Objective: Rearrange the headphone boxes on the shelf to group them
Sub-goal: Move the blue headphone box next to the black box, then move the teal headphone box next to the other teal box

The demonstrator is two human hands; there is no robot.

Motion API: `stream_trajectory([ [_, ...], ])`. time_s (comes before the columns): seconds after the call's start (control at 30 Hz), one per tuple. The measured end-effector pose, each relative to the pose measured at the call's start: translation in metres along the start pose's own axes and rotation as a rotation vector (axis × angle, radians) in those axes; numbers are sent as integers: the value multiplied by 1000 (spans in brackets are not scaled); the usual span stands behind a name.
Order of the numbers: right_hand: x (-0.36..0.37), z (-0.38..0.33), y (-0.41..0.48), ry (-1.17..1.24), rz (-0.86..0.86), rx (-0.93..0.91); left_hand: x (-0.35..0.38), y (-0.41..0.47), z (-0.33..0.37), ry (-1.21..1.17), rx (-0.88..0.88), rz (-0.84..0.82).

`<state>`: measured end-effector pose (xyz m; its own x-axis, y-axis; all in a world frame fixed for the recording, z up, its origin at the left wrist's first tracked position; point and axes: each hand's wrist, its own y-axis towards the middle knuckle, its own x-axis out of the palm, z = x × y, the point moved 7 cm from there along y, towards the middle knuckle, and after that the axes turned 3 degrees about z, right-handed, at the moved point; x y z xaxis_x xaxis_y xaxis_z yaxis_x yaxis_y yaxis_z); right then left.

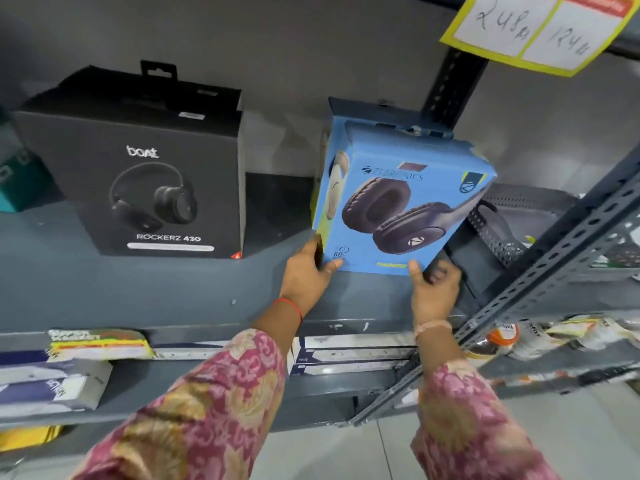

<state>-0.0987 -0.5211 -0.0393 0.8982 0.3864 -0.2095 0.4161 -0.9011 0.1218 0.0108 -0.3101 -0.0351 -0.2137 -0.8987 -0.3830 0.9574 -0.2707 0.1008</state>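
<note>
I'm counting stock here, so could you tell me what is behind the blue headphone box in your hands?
Directly behind the blue headphone box a second blue box shows its top edge and left side; everything else of it is covered.

A shop: boxed headphones (398,199) on shelf (173,289), price tag (533,29).

Two hands holding a tilted blue headphone box (398,202) by its bottom corners, left hand (306,271), right hand (434,289), black headphone box (152,178) standing apart on the grey shelf (138,289)
</note>
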Motion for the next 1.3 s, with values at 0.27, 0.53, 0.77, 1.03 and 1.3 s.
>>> stream_trajectory([
  [0.27, 124, -62, -184, -83, -615, -365, -149, -50, -51, 53, -45, 288],
  [0.53, 278, -118, -336, -53, -1005, -482, -328, -59, -109, 96, -111, 439],
  [0.77, 380, -145, -461, -87, -1111, -410, -491, -104, -186, 149, -129, 710],
  [1.03, 469, -205, -557, 18, -1199, -390, -657, -158, -224, -19, -291, 1389],
  [1.3, 473, -228, -568, 103, -1138, -379, -675, -161, -208, 23, -207, 1159],
])
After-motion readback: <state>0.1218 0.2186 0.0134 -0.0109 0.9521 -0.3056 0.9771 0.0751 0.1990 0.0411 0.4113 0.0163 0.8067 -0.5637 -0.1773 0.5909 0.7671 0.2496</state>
